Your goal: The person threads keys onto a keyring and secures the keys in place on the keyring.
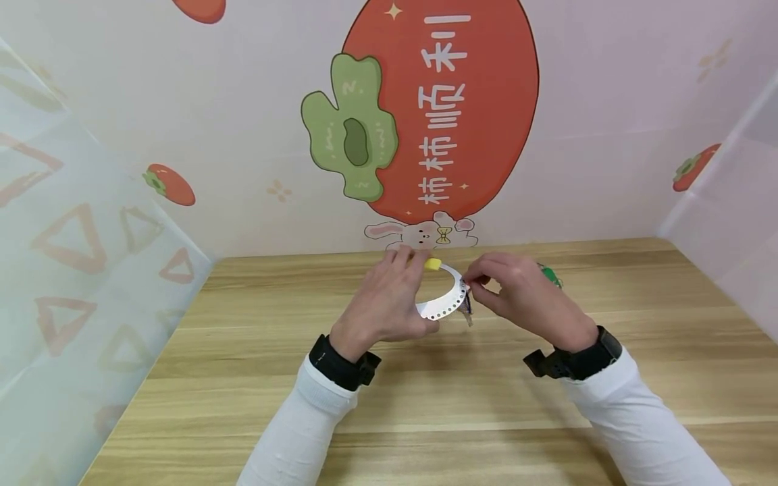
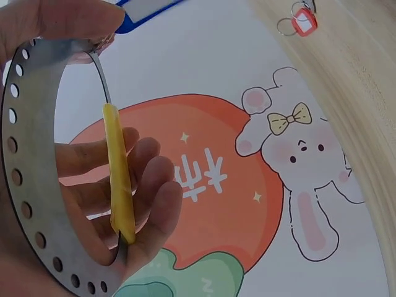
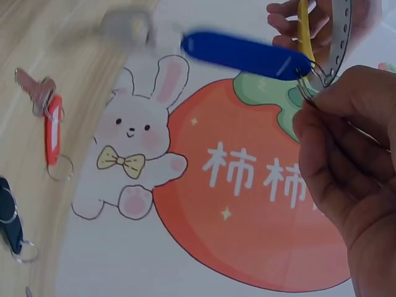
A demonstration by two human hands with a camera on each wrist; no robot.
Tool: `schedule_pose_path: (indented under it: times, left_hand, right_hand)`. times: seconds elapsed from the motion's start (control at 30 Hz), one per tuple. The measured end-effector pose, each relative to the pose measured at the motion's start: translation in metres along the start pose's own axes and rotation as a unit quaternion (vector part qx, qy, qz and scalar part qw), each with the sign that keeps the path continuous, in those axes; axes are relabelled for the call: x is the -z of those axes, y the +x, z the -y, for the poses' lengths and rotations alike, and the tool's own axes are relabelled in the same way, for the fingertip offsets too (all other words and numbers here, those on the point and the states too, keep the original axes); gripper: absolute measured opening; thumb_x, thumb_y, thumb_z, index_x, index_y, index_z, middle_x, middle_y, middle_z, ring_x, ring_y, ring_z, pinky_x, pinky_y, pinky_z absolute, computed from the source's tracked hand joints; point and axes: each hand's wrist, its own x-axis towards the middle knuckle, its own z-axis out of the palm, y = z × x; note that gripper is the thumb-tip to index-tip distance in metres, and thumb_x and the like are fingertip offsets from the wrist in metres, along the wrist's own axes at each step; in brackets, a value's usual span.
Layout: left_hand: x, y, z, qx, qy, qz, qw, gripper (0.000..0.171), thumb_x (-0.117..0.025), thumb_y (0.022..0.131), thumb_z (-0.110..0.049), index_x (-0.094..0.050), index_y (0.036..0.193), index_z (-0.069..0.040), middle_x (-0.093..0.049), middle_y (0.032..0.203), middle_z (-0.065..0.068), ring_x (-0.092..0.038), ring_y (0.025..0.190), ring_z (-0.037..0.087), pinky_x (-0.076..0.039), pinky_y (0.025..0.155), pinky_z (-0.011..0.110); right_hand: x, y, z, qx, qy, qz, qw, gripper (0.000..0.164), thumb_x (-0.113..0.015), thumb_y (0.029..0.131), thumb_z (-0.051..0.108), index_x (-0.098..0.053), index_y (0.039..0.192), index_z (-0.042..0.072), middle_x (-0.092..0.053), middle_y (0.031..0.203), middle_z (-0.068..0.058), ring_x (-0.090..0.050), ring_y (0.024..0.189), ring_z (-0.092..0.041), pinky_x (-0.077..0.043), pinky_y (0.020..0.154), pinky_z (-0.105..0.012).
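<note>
My left hand [image 1: 389, 300] grips a flat, curved metal key holder [image 1: 444, 307] lined with round holes. Its yellow sleeve [image 2: 117, 173] lies by the curled fingers. At the holder's right edge, my right hand [image 1: 529, 297] pinches a thin split ring [image 3: 306, 90] between thumb and fingertip. The split ring overlaps the holder's edge in the right wrist view; whether it passes through a hole I cannot tell. A blue key tag [image 3: 247, 54] hangs from this ring, with a blurred key [image 3: 127, 28] at its far end.
On the wooden table [image 1: 273, 405] lie a red key tag [image 3: 53, 133] with a key [image 3: 37, 90] and a dark key tag [image 3: 8, 213]. A green item [image 1: 550, 275] shows behind my right hand. A printed backdrop [image 1: 577, 182] stands along the table's far edge.
</note>
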Motion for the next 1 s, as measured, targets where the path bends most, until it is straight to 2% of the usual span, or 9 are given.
schedule_pose_path:
  times: [0.2, 0.33, 0.43, 0.67, 0.83, 1.0]
  left_hand:
    - [0.002, 0.0, 0.001, 0.019, -0.011, -0.018, 0.9996, 0.096, -0.073, 0.055, -0.053, -0.039, 0.134, -0.01, -0.045, 0.115, 0.005, -0.043, 0.104, 0.02, -0.039, 0.084, 0.032]
    - [0.003, -0.001, 0.001, 0.032, -0.015, -0.027, 0.999, 0.097, -0.072, 0.056, -0.059, -0.039, 0.133, -0.009, -0.046, 0.116, 0.006, -0.044, 0.106, 0.021, -0.04, 0.085, 0.034]
    - [0.002, -0.001, 0.0, 0.04, -0.018, -0.041, 0.9982, 0.097, -0.071, 0.056, -0.061, -0.04, 0.131, -0.008, -0.046, 0.114, 0.007, -0.045, 0.103, 0.021, -0.041, 0.082, 0.035]
    - [0.001, 0.0, 0.0, 0.054, -0.006, -0.066, 0.9963, 0.091, -0.072, 0.056, -0.053, -0.042, 0.128, -0.007, -0.048, 0.113, 0.009, -0.045, 0.097, 0.021, -0.043, 0.075, 0.034]
    - [0.0, 0.0, 0.0, 0.047, -0.006, -0.077, 0.9958, 0.09, -0.072, 0.057, -0.056, -0.043, 0.127, -0.008, -0.047, 0.112, 0.009, -0.045, 0.097, 0.021, -0.042, 0.075, 0.035]
    - [0.001, 0.0, 0.004, 0.02, 0.012, -0.082, 0.9963, 0.086, -0.071, 0.057, -0.053, -0.043, 0.125, -0.008, -0.046, 0.107, 0.006, -0.044, 0.092, 0.02, -0.04, 0.074, 0.031]
  right_hand:
    - [-0.005, 0.003, -0.002, -0.035, 0.007, -0.052, 0.998, 0.014, -0.069, 0.076, 0.009, -0.066, 0.089, 0.012, -0.063, 0.084, 0.008, -0.058, 0.073, -0.002, -0.046, 0.066, -0.022]
    - [-0.01, 0.002, -0.001, -0.074, 0.012, -0.078, 0.994, 0.01, -0.068, 0.078, 0.013, -0.066, 0.088, 0.013, -0.063, 0.082, 0.009, -0.058, 0.07, -0.001, -0.046, 0.064, -0.021]
    - [-0.013, 0.002, 0.001, -0.107, 0.019, -0.098, 0.989, 0.007, -0.067, 0.079, 0.014, -0.066, 0.086, 0.013, -0.063, 0.08, 0.008, -0.058, 0.069, -0.001, -0.047, 0.063, -0.021]
    - [-0.024, 0.003, 0.008, -0.163, 0.036, -0.15, 0.975, 0.01, -0.065, 0.082, 0.019, -0.067, 0.089, 0.011, -0.065, 0.08, 0.005, -0.061, 0.067, -0.003, -0.048, 0.064, -0.022]
    - [-0.025, 0.003, 0.009, -0.139, 0.002, -0.158, 0.977, 0.01, -0.065, 0.082, 0.016, -0.068, 0.089, 0.009, -0.065, 0.081, 0.003, -0.061, 0.069, -0.005, -0.047, 0.062, -0.021]
    - [-0.022, 0.003, 0.007, -0.083, -0.03, -0.13, 0.988, 0.009, -0.064, 0.08, 0.009, -0.067, 0.088, 0.007, -0.064, 0.08, 0.002, -0.058, 0.069, -0.004, -0.046, 0.063, -0.021]
